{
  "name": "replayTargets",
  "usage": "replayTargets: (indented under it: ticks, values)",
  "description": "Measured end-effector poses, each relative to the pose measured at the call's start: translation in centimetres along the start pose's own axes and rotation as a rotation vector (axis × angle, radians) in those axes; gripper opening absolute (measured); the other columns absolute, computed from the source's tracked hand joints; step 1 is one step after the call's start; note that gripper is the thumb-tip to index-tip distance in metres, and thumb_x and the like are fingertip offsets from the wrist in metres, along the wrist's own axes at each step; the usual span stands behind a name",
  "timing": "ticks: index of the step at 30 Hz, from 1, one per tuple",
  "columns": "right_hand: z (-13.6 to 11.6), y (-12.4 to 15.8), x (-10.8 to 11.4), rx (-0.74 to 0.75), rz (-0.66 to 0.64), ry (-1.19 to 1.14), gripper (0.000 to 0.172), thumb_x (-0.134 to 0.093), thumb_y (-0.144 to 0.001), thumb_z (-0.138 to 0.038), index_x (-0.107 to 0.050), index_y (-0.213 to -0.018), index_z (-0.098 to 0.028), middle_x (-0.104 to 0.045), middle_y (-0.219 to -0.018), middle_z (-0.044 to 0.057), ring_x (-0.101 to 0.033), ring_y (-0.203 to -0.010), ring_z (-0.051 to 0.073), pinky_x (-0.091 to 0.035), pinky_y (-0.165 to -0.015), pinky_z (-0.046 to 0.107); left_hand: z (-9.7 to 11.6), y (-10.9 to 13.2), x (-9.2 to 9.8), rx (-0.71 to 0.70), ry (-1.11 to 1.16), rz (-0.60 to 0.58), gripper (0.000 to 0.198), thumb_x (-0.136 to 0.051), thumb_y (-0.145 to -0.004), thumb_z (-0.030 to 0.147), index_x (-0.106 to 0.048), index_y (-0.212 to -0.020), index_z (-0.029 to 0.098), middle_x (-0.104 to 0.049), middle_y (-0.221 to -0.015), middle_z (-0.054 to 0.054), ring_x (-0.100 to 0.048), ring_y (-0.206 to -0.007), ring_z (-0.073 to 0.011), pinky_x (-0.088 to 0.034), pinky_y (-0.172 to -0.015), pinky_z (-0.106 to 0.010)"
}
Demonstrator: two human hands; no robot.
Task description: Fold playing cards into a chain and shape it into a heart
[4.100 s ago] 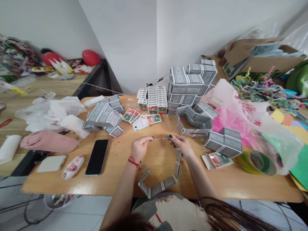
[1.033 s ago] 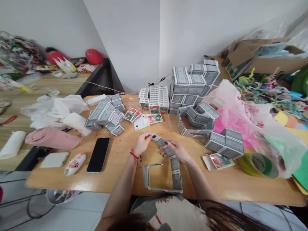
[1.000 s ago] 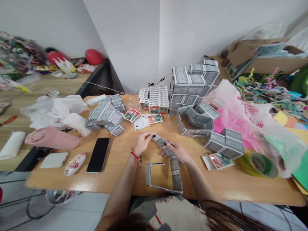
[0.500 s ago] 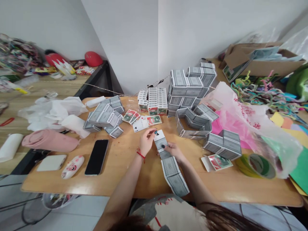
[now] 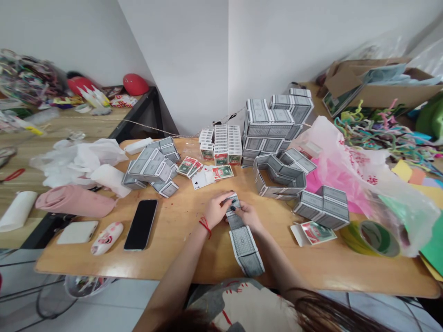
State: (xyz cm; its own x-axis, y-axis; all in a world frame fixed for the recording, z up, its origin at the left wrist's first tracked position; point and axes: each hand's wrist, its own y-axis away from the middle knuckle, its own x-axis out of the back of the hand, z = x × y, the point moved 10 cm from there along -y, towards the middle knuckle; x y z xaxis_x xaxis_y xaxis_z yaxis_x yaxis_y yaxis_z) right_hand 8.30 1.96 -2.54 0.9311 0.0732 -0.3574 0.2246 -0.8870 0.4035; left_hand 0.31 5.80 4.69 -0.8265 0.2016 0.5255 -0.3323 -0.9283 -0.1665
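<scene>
A strip of joined playing cards (image 5: 245,242), patterned backs up, runs from my fingers down toward the table's front edge. My left hand (image 5: 217,208) pinches the strip's far end, a card whose back faces up. My right hand (image 5: 246,214) grips the same strip just below, its thumb on top. Beyond my hands lie loose face-up playing cards (image 5: 201,179) and card packs (image 5: 188,167). Structures built of folded cards stand around: one at the left (image 5: 152,163), a tall stack (image 5: 268,122) at the back, an open ring (image 5: 277,182) and a block (image 5: 321,206) at the right.
Rows of card boxes (image 5: 226,143) stand against the wall. A phone (image 5: 140,225), a mouse (image 5: 107,238) and a white power bank (image 5: 77,232) lie left. An opened card box (image 5: 314,233), a tape roll (image 5: 375,238) and a plastic bag (image 5: 360,161) lie right.
The card at the strip's far end showed its face and now shows its back. My left hand has moved down and in beside my right hand.
</scene>
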Motion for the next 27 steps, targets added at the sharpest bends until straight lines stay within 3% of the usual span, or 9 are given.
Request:
replayTargets:
  ticks: [5, 9, 21, 27]
  values:
    - [0.3, 0.1, 0.3, -0.008, 0.045, 0.054, 0.038, -0.062, -0.059, -0.049, -0.051, -0.076, -0.017, -0.062, -0.058, 0.001, -0.061, -0.049, 0.018, -0.047, -0.046, 0.028, -1.0, 0.1, 0.1, 0.152, 0.186, 0.008, 0.025, -0.051, -0.075, 0.024, -0.063, -0.097, 0.021, -0.064, -0.099, -0.004, -0.059, -0.09, -0.0169, -0.047, -0.082, -0.03]
    - [0.3, 0.2, 0.4, 0.002, 0.067, 0.066, 0.038, -0.062, -0.058, -0.05, -0.051, -0.076, -0.018, -0.063, -0.059, 0.002, -0.061, -0.049, 0.019, -0.047, -0.045, 0.028, -1.4, 0.2, 0.1, 0.196, 0.248, 0.03, 0.022, -0.054, -0.073, 0.025, -0.065, -0.091, 0.018, -0.066, -0.094, -0.006, -0.061, -0.085, -0.0172, -0.048, -0.079, -0.029]
    - [0.5, 0.2, 1.0, 0.011, 0.101, 0.092, 0.033, -0.062, -0.059, -0.047, -0.055, -0.073, -0.017, -0.058, -0.049, 0.0, -0.057, -0.045, 0.019, -0.045, -0.045, 0.031, -0.6, -0.4, -0.4, 0.178, 0.192, -0.003, 0.019, -0.051, -0.075, 0.025, -0.067, -0.083, 0.019, -0.067, -0.087, -0.005, -0.061, -0.079, -0.0159, -0.047, -0.073, -0.026]
    - [-0.1, -0.1, 1.9, 0.133, 0.161, 0.243, 0.03, -0.059, -0.061, -0.047, -0.057, -0.067, -0.017, -0.057, -0.054, 0.0, -0.053, -0.051, 0.015, -0.04, -0.047, 0.025, 0.3, -0.5, -1.0, 0.11, 0.084, -0.028, 0.017, -0.046, -0.076, 0.021, -0.062, -0.079, 0.019, -0.065, -0.08, -0.003, -0.057, -0.075, -0.0148, -0.043, -0.068, -0.025]
